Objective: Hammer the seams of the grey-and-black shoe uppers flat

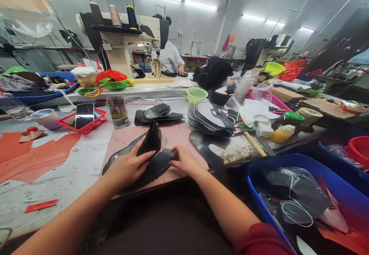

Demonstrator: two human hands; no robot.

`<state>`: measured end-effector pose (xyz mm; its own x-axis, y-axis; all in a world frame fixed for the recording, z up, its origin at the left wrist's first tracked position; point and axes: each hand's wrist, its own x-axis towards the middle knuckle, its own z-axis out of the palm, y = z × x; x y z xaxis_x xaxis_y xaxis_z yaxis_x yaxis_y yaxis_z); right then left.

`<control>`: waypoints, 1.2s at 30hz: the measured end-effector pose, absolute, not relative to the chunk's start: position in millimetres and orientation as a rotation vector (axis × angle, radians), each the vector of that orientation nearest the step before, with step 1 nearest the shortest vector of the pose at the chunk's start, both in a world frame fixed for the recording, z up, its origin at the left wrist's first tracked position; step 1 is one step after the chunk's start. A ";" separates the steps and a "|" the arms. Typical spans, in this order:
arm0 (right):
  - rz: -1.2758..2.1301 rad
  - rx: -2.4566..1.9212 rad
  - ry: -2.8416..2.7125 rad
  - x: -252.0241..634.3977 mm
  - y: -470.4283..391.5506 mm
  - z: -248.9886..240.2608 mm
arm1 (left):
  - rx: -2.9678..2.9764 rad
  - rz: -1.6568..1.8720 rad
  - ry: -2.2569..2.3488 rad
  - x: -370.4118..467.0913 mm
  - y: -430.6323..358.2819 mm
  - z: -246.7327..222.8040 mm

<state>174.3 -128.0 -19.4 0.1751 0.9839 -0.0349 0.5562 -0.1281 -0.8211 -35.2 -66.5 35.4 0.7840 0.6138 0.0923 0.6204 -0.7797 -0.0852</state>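
Note:
A flat black shoe-upper piece (157, 165) lies curved over a pink sheet (178, 132) in front of me. My left hand (127, 168) rests on its left part, fingers wrapped round a small upright stack of black pieces (152, 137). At the other end, my right hand (184, 160) pinches the tip of the upper piece between thumb and fingers. Behind the sheet lies a pile of dark strips (158, 114). To the right stands a tall stack of black and grey cut pieces (210, 118), with one loose curved black piece (206, 147) before it.
A sewing machine (123, 43) stands beyond the table edge, with a co-worker in white (171, 57) behind it. A red basket (98, 122) holding a phone sits left, near orange sheets (37, 155). A hammer handle (255, 143) and blue bin (253, 185) are right.

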 end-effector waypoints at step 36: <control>0.883 -1.849 -1.430 198.8 -94.9 -22.8 | -2.711 -0.831 -1.521 -93.3 -64.4 8.4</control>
